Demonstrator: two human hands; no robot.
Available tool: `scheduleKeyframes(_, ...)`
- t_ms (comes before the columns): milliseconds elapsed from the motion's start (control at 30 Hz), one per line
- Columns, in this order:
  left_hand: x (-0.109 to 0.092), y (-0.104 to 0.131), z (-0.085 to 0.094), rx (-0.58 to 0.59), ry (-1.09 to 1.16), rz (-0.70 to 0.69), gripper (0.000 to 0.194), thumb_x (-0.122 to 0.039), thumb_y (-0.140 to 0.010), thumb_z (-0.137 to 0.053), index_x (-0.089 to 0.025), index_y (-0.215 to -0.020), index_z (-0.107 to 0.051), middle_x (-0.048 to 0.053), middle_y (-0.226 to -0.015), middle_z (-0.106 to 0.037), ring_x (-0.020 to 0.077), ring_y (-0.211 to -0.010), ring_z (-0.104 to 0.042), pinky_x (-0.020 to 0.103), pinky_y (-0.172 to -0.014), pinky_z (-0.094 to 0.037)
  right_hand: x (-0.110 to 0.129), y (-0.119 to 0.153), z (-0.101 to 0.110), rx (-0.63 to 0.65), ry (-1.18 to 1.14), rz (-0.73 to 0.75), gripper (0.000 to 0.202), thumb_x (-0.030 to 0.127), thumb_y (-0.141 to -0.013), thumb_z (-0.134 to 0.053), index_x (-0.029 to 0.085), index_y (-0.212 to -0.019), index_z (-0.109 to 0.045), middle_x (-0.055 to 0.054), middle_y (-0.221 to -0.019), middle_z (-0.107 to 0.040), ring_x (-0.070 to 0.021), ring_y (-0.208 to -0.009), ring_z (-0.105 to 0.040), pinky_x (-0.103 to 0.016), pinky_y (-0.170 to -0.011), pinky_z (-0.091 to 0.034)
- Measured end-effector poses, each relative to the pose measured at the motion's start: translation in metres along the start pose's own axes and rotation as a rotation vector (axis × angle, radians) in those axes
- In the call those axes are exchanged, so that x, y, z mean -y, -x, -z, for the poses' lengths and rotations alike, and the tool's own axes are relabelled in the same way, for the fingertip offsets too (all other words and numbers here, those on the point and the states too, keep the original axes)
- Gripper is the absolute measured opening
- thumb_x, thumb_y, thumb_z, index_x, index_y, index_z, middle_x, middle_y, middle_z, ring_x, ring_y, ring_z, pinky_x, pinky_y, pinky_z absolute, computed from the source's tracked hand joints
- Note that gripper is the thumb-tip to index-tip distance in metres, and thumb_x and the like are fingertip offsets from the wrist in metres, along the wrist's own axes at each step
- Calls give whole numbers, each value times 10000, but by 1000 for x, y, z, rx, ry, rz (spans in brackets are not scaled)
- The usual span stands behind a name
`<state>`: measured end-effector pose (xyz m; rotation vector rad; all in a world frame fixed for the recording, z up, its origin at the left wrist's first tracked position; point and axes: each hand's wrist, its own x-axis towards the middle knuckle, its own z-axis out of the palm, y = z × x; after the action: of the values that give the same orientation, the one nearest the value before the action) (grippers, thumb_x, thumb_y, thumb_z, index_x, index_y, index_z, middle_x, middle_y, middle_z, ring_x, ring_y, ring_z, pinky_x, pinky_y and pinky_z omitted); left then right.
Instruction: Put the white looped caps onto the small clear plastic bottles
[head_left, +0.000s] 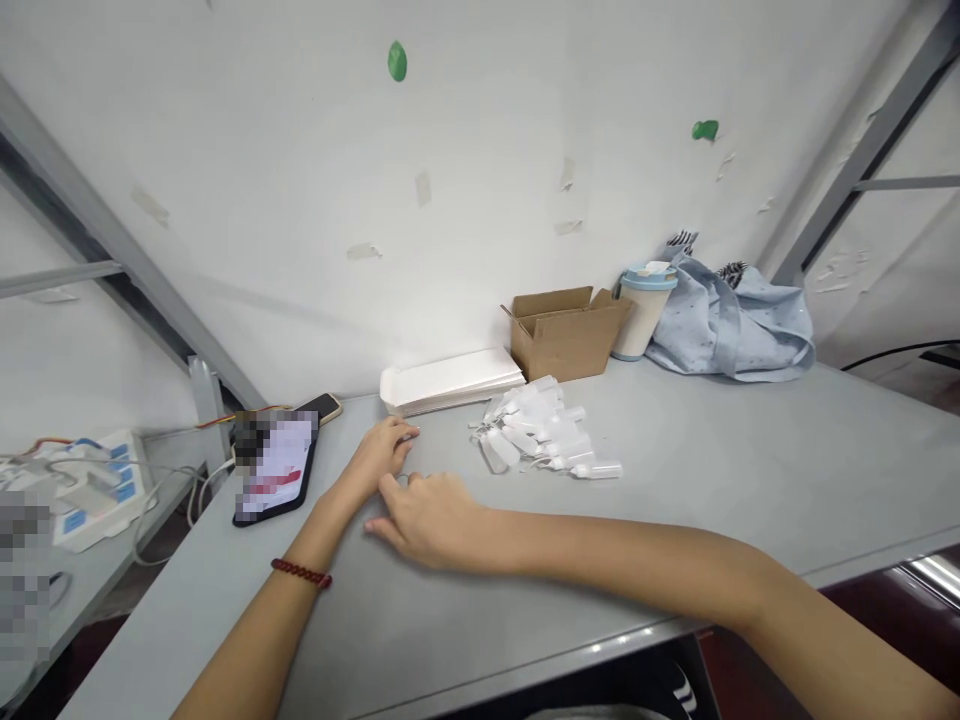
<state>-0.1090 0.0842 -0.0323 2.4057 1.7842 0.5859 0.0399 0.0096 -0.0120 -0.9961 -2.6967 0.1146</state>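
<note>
My left hand (381, 455) is on the grey table, its fingertips just in front of a stack of flat white cartons (454, 380). Its fingers are slightly bent and apart, with nothing visible in them. Right beside it, nearer the camera, my right hand (433, 518) points left, thumb and forefinger spread and the other fingers curled. I see nothing held there. A small thin loop shows between the two hands, too small to make out. To the right lies a pile of translucent white plastic pieces (525, 425), touched by neither hand.
An open brown cardboard box (574, 340) stands by the wall, beside a lidded cup (643, 312) and a light blue cloth bag (731, 325). At the left are a phone with a lit screen (279, 468), another phone (322, 407) and a power strip with cables (101, 490).
</note>
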Motion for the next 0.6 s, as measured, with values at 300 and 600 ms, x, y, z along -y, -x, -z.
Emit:
scheduleKeyframes(300, -19, 9, 20, -23, 142, 103, 170, -194, -689, -517, -173, -721, -682, 67, -779, -690, 205, -686, -615, 317, -693, -465, -11, 18, 0, 31, 67, 69, 257, 346, -907, -418, 145, -1001, -548, -135, -860, -615, -237, -680, -602, -312, -539, -450)
scheduleKeyframes(600, -59, 21, 49, -115, 778, 254, 212, -354, -716, -632, -174, -819, -592, 20, -771, -646, 172, -727, -630, 316, -744, -490, -67, 63, 8, -223, 132, 33, 227, 278, -893, -471, 176, -1080, -551, -83, -865, -557, -154, -671, -492, -222, -497, -269)
